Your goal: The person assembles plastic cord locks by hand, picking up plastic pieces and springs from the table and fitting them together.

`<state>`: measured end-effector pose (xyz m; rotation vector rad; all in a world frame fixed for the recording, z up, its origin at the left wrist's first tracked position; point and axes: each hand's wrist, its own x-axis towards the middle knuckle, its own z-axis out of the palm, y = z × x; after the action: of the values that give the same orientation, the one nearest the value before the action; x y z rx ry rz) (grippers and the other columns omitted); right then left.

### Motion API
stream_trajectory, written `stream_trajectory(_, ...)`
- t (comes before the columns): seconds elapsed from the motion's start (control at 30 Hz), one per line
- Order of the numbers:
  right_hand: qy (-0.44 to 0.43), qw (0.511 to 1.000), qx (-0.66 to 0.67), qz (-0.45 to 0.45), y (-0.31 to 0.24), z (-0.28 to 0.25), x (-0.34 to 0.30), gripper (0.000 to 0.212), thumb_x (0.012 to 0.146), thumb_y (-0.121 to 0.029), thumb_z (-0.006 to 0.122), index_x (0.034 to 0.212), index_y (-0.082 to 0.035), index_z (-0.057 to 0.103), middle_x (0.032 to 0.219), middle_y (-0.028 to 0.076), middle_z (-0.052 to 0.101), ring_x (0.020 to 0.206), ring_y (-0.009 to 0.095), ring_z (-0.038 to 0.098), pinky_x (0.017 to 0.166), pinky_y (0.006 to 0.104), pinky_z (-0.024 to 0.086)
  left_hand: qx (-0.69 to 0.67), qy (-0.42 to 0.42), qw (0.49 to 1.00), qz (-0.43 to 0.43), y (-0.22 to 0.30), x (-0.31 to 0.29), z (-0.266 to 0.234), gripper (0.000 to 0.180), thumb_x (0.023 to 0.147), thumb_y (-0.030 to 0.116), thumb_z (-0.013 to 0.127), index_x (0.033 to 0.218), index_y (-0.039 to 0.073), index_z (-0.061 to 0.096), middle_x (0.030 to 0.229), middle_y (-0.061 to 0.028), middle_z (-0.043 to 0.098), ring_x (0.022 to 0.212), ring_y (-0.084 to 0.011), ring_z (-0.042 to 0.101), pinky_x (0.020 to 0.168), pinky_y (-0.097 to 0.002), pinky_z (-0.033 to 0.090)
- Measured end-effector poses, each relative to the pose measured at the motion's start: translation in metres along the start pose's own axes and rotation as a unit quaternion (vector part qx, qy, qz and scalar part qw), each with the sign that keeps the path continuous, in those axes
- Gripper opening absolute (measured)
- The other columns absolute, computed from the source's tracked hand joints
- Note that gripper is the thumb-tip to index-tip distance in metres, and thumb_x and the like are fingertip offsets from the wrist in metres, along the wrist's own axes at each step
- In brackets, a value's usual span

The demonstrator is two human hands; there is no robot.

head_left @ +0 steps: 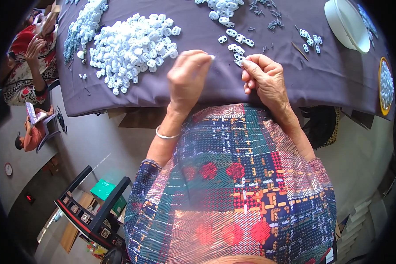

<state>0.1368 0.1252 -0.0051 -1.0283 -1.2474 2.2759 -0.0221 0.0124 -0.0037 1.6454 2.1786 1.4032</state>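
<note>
My right hand [268, 81] is closed in a pinch at the near end of a short cluster of small white two-hole plastic pieces [238, 50] on the dark cloth. Its fingertips grip one white piece, partly covered by the thumb. To the left, my left hand [188, 79] is raised over the cloth, smeared by motion, with its fingers pinched together. A small pale spot shows at those fingertips; I cannot tell what it is. Beside my left hand lies a large heap of the same white pieces [132, 48].
Small grey pins [275, 23] lie scattered at the far side, near a thin brown pointed stick [300, 51]. A white tub [347, 26] and an orange-rimmed tray [385, 86] of pale pieces stand at right. Another person [31, 61] sits beyond the cloth's left edge.
</note>
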Motion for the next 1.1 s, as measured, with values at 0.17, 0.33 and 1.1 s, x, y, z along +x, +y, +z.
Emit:
stream_trajectory(0.17, -0.001, 1.0, 0.002, -0.001, 0.006, -0.001, -0.004, 0.018, 0.088, -0.017, 0.06, 0.091, 0.001, 0.059, 0.066, 0.003, 0.06, 0.048, 0.004, 0.051, 0.043, 0.0201, 0.047, 0.058, -0.065, 0.991, 0.099, -0.013, -0.016, -0.003, 0.015, 0.067, 0.0, 0.069, 0.078, 0.005, 0.061, 0.088, -0.0078, 0.061, 0.084, -0.0244, 0.059, 0.075, -0.0356, 0.048)
stream_trajectory(0.33, -0.001, 1.0, 0.009, -0.004, 0.006, -0.002, -0.002, 0.018, 0.088, -0.016, 0.059, 0.091, 0.001, 0.059, 0.067, 0.004, 0.06, 0.048, 0.004, 0.051, 0.043, 0.0201, 0.047, 0.204, 0.025, 0.977, -0.065, -0.007, -0.023, -0.006, 0.02, 0.065, 0.017, 0.076, 0.076, 0.008, 0.063, 0.088, -0.0088, 0.059, 0.086, -0.0264, 0.053, 0.078, -0.0377, 0.042)
stream_trajectory(1.1, -0.049, 0.994, 0.092, 0.04, -0.001, -0.012, -0.004, 0.012, 0.087, -0.012, 0.058, 0.089, 0.0, 0.057, 0.063, 0.004, 0.057, 0.047, 0.008, 0.05, 0.044, 0.0241, 0.046, -0.394, 0.003, 0.847, -0.355, 0.012, -0.011, 0.018, 0.018, 0.087, 0.013, 0.061, 0.098, -0.001, 0.062, 0.075, -0.0025, 0.063, 0.064, -0.008, 0.059, 0.055, -0.0205, 0.047)
